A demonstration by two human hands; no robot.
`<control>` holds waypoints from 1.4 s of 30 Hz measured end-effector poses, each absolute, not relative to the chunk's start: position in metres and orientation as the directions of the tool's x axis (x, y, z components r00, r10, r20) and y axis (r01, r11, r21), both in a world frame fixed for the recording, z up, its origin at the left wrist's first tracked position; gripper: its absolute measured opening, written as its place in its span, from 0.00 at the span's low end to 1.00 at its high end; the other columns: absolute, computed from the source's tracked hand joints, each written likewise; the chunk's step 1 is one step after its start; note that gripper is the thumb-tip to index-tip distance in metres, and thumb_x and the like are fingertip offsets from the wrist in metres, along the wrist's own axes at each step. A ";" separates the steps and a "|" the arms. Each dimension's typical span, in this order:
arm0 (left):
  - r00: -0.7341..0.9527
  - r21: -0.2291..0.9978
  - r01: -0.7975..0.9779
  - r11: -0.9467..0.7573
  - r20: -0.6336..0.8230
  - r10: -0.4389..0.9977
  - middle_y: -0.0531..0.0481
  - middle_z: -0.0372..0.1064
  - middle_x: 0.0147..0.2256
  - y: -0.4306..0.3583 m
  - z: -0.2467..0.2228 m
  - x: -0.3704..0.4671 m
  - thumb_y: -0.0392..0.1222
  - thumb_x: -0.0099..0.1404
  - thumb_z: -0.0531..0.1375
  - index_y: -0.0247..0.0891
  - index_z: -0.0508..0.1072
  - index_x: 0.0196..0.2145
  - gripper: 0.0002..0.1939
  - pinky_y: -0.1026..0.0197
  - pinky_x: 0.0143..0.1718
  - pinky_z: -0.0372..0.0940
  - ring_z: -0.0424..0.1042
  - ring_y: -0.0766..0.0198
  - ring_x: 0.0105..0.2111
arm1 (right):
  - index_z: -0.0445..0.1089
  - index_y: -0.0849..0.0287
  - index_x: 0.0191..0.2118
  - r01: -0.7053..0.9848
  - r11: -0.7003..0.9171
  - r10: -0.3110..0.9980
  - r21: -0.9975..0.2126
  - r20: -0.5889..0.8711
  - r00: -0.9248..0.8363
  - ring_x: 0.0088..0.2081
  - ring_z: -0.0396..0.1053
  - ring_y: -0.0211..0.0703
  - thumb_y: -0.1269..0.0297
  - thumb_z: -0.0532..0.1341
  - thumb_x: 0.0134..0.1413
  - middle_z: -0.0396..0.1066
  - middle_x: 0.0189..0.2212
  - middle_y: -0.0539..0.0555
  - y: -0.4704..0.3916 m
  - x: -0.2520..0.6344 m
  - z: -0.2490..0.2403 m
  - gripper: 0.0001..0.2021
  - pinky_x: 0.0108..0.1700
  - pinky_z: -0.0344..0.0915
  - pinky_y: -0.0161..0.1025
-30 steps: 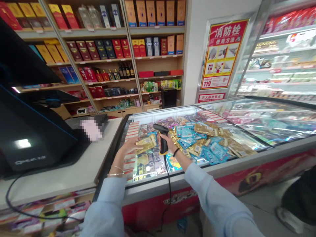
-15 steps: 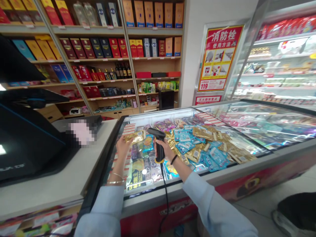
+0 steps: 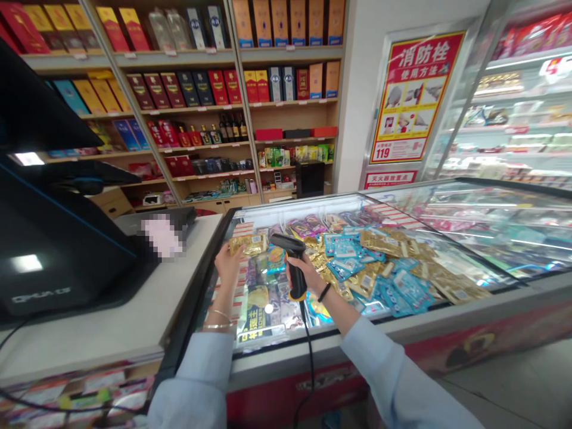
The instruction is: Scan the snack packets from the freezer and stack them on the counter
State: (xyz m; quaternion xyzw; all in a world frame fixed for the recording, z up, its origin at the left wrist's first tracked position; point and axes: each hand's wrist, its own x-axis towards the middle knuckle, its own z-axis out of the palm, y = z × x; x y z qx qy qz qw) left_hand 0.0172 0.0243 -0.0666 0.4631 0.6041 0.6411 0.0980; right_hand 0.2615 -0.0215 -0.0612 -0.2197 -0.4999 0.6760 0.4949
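Observation:
My left hand (image 3: 228,262) pinches the near end of a gold foil packet (image 3: 254,245) over the left part of the glass-topped freezer (image 3: 263,361). In my right hand (image 3: 306,275) is a black barcode scanner (image 3: 295,280), gripped by its handle, its head turned left toward the packet. A black cord (image 3: 309,357) hangs from the handle down the freezer's front. Right of the scanner, blue packets (image 3: 346,266) and more gold packets (image 3: 388,242) lie in a loose heap on the glass.
A checkout counter (image 3: 179,298) with a black register (image 3: 58,256) stands at the left. Shelves (image 3: 192,110) of boxes and bottles line the back wall. At the right is a lit display cooler (image 3: 518,119), beside a red fire-hydrant sign (image 3: 413,98).
The whole view has shifted, so the scene sits farther right. Both hands keep their holds on the gold packet and the scanner, with little movement between them.

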 end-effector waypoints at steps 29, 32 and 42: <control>-0.570 0.879 0.410 -0.243 0.455 0.684 0.48 0.77 0.35 0.023 -0.067 0.012 0.51 0.59 0.63 0.37 0.75 0.40 0.17 0.60 0.38 0.71 0.76 0.58 0.36 | 0.66 0.56 0.33 -0.381 -0.022 0.883 -0.924 0.161 -0.441 0.12 0.64 0.39 0.48 0.67 0.45 0.68 0.15 0.46 -0.028 0.262 -0.057 0.18 0.13 0.61 0.34; -0.578 0.876 0.418 -0.241 0.461 0.673 0.49 0.77 0.34 0.020 -0.064 0.013 0.51 0.59 0.63 0.37 0.75 0.40 0.16 0.60 0.38 0.70 0.75 0.59 0.35 | 0.66 0.56 0.33 -0.373 -0.021 0.878 -0.928 0.162 -0.451 0.13 0.65 0.39 0.49 0.67 0.46 0.69 0.15 0.46 -0.028 0.263 -0.057 0.18 0.13 0.61 0.34; -0.590 0.874 0.431 -0.227 0.463 0.661 0.48 0.77 0.34 0.017 -0.060 0.014 0.52 0.58 0.63 0.38 0.75 0.39 0.17 0.60 0.39 0.69 0.76 0.58 0.35 | 0.67 0.56 0.33 -0.378 -0.025 0.875 -0.925 0.162 -0.455 0.13 0.65 0.39 0.50 0.67 0.47 0.69 0.15 0.46 -0.030 0.264 -0.057 0.16 0.14 0.62 0.34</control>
